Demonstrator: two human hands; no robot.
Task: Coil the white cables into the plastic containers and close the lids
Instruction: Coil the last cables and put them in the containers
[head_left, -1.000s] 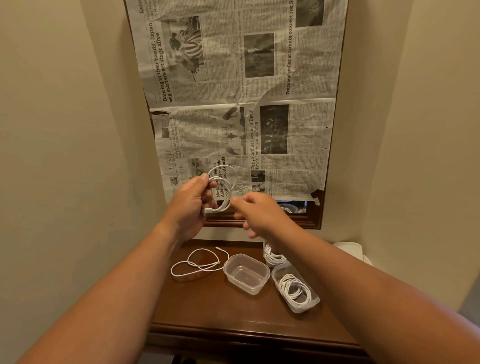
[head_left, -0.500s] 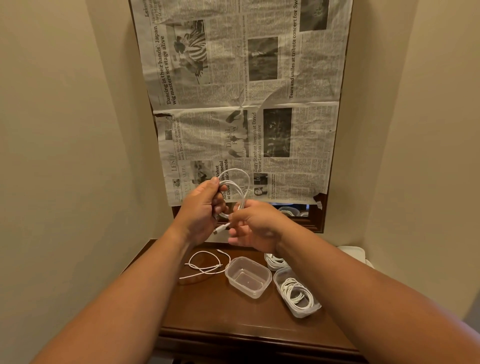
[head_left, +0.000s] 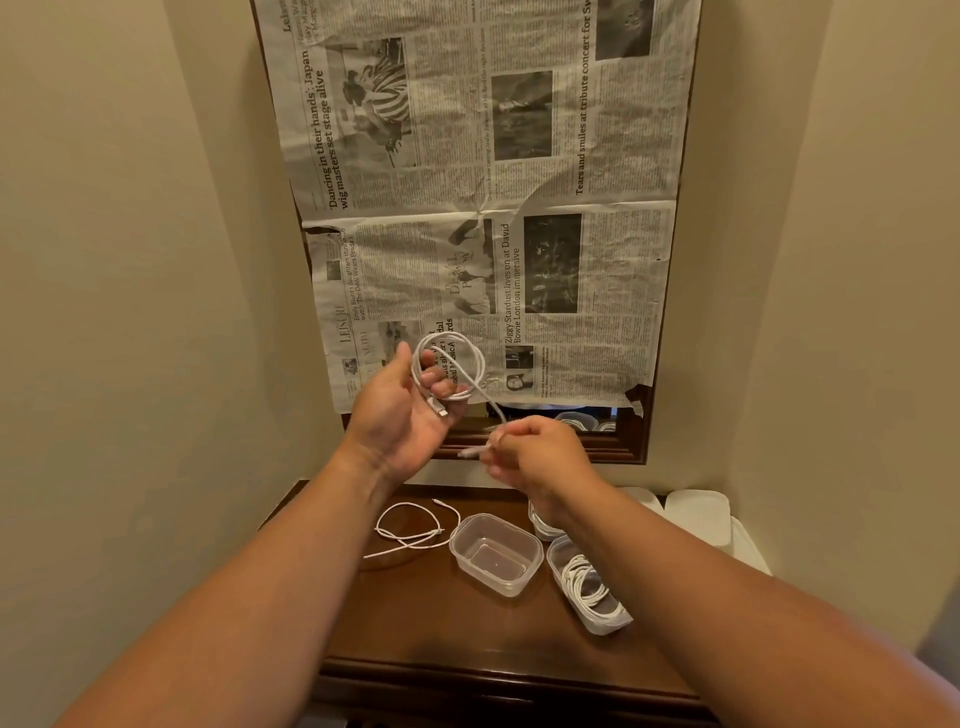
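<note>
Moved since half a second back: left hand, now turned palm-up with thumb spread wide; right hand, now lower and drawn apart from the left. Item 1, white cable: hangs in loose loops round the left hand's curled fingers, raised in front of the newspaper; one plug resting on the left palm; tail strand running down to the right hand. Right hand: curled to a fist, pinches the same cable just behind its other plug, plug tip poking out leftward. Item 2, loose cable: lies uncoiled on the wooden table, far left, just beside the empty container. Empty container: lidless, mid-table. Item 3, filled container: lidless, right of the empty one, white coils inside. Item 4, third container: mostly hidden behind the right wrist, white coils showing inside. Item 5, white lids: beyond the table's right end, by the wall. Behind all: dark wooden frame under the newspaper.
</note>
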